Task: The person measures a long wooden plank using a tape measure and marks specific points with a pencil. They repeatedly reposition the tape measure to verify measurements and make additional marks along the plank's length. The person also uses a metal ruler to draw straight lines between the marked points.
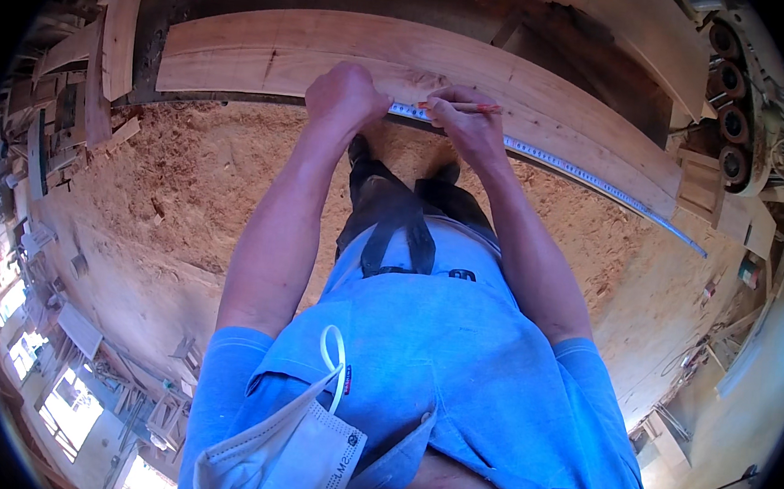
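Face mask point(290, 460) dangling, left hand point(346, 96) fisted on tape measure point(552, 160); right hand point(469, 123) pinching pencil point(474, 108), tip hidden, plank point(269, 54)

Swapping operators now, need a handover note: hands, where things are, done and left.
Left hand: fist pressed on the tape measure, pinning its end on the plank.
Right hand: holds an orange pencil, tip at the tape's edge.
Tape runs right along the plank's near edge, past its end.
Floor under the plank is covered in sawdust.
Done: tape laid out and held. No pencil mark can be made out.
Left: likely marking the plank at the pencil tip.
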The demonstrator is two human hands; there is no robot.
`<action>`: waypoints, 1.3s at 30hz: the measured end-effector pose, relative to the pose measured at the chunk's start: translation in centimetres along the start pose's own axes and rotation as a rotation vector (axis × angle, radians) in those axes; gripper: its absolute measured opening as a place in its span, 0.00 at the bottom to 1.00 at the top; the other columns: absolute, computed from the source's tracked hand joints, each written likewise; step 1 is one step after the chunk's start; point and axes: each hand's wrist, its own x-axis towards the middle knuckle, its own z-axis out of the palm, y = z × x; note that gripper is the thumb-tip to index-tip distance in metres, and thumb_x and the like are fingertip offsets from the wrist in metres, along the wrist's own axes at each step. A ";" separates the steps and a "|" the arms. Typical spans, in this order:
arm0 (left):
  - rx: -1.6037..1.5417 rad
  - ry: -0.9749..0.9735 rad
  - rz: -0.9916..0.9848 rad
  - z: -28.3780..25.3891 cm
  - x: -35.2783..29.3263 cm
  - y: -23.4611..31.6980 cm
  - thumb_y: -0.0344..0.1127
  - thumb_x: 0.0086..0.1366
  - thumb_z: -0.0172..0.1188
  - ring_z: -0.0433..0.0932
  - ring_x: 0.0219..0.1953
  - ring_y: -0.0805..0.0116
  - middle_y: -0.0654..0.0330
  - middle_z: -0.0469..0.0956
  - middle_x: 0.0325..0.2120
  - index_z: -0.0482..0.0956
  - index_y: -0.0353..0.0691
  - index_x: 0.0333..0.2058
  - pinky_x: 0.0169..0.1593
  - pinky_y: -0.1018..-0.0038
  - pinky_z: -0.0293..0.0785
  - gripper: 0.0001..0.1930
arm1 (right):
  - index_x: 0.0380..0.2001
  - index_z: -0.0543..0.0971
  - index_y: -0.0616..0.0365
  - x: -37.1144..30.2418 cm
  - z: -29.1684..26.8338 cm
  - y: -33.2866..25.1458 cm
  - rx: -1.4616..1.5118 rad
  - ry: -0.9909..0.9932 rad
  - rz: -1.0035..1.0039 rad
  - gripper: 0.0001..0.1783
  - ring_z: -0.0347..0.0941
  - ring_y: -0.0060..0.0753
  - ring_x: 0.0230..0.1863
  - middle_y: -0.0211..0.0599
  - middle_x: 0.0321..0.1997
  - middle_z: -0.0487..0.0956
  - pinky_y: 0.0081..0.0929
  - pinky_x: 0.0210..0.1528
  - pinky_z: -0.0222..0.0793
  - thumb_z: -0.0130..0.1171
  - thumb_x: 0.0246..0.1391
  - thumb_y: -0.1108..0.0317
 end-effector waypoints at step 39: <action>0.031 -0.009 -0.021 -0.1 0.0 0.6 0.52 0.53 0.70 0.85 0.41 0.49 0.48 0.85 0.35 0.89 0.42 0.33 0.44 0.60 0.79 0.19 | 0.31 0.86 0.62 0.9 0.2 0.7 0.024 0.010 0.029 0.10 0.77 0.20 0.26 0.33 0.23 0.83 0.20 0.30 0.72 0.63 0.52 0.66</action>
